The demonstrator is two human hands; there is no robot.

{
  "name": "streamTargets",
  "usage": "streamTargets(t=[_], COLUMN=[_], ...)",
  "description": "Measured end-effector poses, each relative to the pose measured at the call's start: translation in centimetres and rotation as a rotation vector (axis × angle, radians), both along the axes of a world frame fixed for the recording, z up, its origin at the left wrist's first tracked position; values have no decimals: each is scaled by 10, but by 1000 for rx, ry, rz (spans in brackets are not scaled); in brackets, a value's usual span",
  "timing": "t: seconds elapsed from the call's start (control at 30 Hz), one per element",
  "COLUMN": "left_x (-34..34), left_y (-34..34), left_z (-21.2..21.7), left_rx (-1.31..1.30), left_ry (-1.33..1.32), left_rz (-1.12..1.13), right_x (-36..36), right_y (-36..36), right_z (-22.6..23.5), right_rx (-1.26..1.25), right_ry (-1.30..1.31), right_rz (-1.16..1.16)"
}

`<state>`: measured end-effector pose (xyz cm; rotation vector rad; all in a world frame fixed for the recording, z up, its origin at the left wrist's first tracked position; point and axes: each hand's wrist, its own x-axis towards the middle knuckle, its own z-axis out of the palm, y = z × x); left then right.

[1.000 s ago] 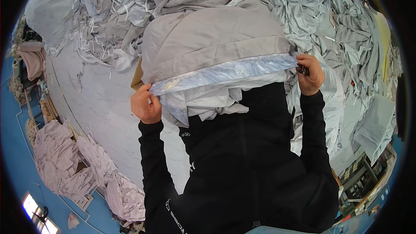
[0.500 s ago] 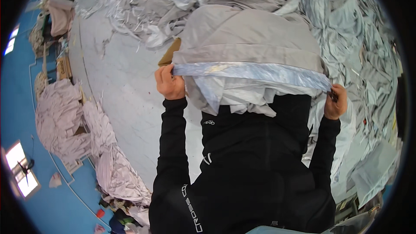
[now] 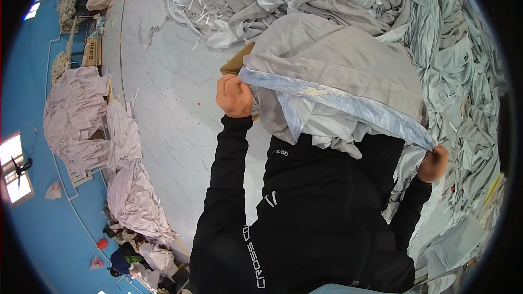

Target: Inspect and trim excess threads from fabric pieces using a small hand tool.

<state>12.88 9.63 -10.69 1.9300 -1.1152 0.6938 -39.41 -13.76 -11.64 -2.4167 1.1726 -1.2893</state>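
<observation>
A large piece of grey fabric [image 3: 338, 49] lies bunched in front of my body, with a blue marbled band [image 3: 338, 98] along its near edge. My left hand [image 3: 235, 96] is closed on the band's left end. At the other end, my right hand [image 3: 434, 163] grips the band lower and closer to me. Between the two hands the band stretches taut, slanting down to the right. Pale cloth folds [image 3: 327, 125] hang below it against my black jacket. Beside my left hand, a brown cardboard flap [image 3: 238, 60] sticks out from under the fabric.
Heaps of grey and pale cloth [image 3: 229, 5] spread at the back, and more pale green-grey cloth [image 3: 452, 76] lines the right. On the left, piles of pinkish-white cloth [image 3: 76, 114] stand near a blue wall [image 3: 32, 109]. The floor [image 3: 169, 147] is pale and marbled.
My right hand has come down toward me, still gripping the band, so the band slants more steeply. The view has shifted, and the fabric sits further right in it.
</observation>
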Motion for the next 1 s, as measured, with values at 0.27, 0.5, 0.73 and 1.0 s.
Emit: streamTargets(t=[0.27,0.5,0.73,1.0], left_x=[5,-75,-196,-198], left_y=[-2,-55,-133,-152], left_z=[-8,70,100,86], left_rx=[157,206,502,526], left_ry=[108,289,11,-131], left_rz=[-1,-247,-898,-974], right_x=[-12,38,43,41], right_y=[15,25,31,29], right_z=[-2,23,18,11], right_rx=[60,-4,45,48], right_ry=[74,4,-102,-165], right_rz=[-162,-184,-219,-240])
